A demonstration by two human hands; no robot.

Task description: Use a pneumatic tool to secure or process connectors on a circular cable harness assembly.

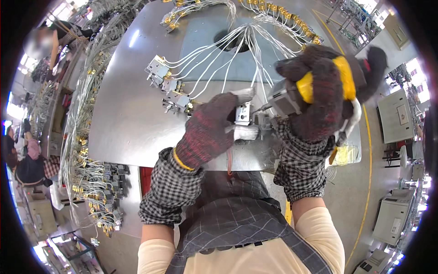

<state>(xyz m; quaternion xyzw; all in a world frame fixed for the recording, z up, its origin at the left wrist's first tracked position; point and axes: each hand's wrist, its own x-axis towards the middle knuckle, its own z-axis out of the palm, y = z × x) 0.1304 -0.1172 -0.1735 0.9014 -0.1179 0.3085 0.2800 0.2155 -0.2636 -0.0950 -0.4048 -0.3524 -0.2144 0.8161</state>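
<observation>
My left hand (211, 125), in a dark red knitted glove with pale fingertips, pinches a small silvery metal switch-like part (243, 113) just above the metal table. My right hand (321, 100), in a dark glove, is wrapped round a power screwdriver (284, 102) with a grey front and yellow patches. Its thin bit points left and reaches the right side of the part, though I cannot tell whether it touches. Along the table to the left lie several similar metal parts (158, 71) joined to white wires (207, 64). The screwdriver's rear is partly hidden by my glove.
The white wires fan out from a dark round hole (232, 41) in the table (123, 109). More wired parts with yellow ends (278, 11) line the far edge. Thick wire bundles (84, 123) hang at the left. Another person (34, 169) is at the far left.
</observation>
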